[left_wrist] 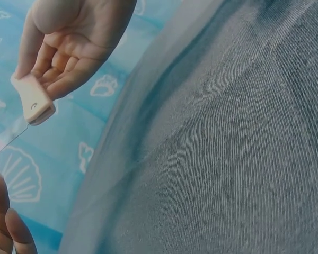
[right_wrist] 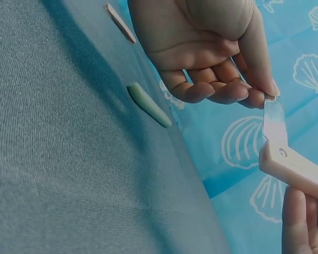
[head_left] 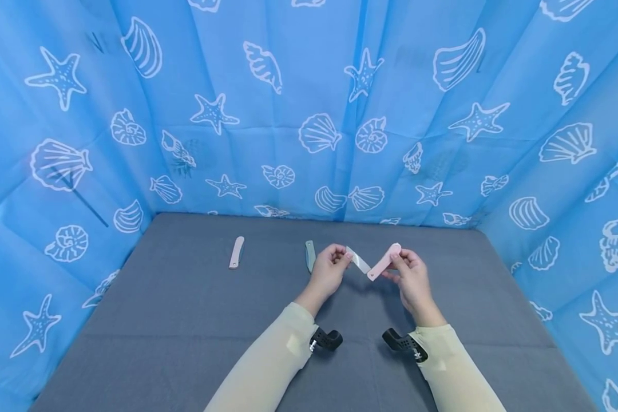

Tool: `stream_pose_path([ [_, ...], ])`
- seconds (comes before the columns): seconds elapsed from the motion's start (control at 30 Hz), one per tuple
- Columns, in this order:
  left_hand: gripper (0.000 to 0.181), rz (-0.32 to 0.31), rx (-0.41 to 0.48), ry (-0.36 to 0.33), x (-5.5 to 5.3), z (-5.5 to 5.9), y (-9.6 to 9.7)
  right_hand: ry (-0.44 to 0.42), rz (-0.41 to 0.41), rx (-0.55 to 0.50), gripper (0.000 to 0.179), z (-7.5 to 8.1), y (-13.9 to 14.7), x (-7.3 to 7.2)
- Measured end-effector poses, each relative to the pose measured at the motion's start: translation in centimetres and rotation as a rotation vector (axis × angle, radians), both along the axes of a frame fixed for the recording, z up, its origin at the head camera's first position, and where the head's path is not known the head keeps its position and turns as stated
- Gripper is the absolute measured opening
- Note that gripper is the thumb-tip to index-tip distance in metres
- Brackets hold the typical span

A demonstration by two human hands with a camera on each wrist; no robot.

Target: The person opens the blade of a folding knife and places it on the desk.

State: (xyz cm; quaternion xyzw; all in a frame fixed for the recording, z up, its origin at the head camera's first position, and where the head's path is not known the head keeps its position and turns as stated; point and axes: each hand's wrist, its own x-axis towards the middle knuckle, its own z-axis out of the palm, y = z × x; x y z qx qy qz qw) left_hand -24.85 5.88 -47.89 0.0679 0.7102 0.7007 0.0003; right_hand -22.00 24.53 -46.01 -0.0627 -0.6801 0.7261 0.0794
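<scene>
A pink-handled folding knife is held up above the grey table, its blade swung out at an angle from the handle. My left hand pinches the blade near its tip between thumb and fingers. The handle is gripped by my right hand, thumb on its near face. In the right wrist view the pivot end of the handle shows a small round pin. The left wrist view shows my right hand at the handle's far end; only a few fingertips of my left hand appear there.
On the grey cloth-covered table lie a folded green knife, just beyond my left hand, and a folded pink knife farther left. A blue curtain with white shells and starfish stands behind and at both sides.
</scene>
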Motion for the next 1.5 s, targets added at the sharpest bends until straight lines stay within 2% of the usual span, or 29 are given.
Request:
stream_pose_path([
  [0.1, 0.011, 0.023, 0.044, -0.016, 0.1, 0.1, 0.2, 0.006, -0.014, -0.032, 0.026, 0.1, 0.0, 0.0],
  [0.4, 0.009, 0.105, 0.101, -0.018, 0.3, 0.4, 0.5, 0.04, -0.058, -0.112, 0.021, 0.2, -0.4, 0.0],
  [0.67, 0.008, 0.147, 0.166, -0.028, 0.5, 0.3, 0.8, 0.061, -0.071, -0.168, 0.015, 0.1, -0.6, 0.2],
  [0.9, 0.011, 0.181, 0.197, -0.049, 0.5, 0.3, 0.9, 0.054, -0.114, -0.271, 0.013, 0.3, -0.9, 0.2],
  [1.13, 0.01, 0.233, 0.299, -0.082, 0.7, 0.5, 1.3, 0.073, -0.154, -0.339, 0.014, 0.5, -1.6, 0.3],
  [1.3, 0.012, 0.276, 0.319, -0.094, 0.9, 0.6, 1.6, 0.088, -0.177, -0.424, 0.013, 0.5, -2.1, 0.2],
  [1.5, 0.015, 0.31, 0.371, -0.139, 1.3, 0.8, 2.0, 0.064, -0.22, -0.518, 0.013, 0.5, -2.7, 0.0],
])
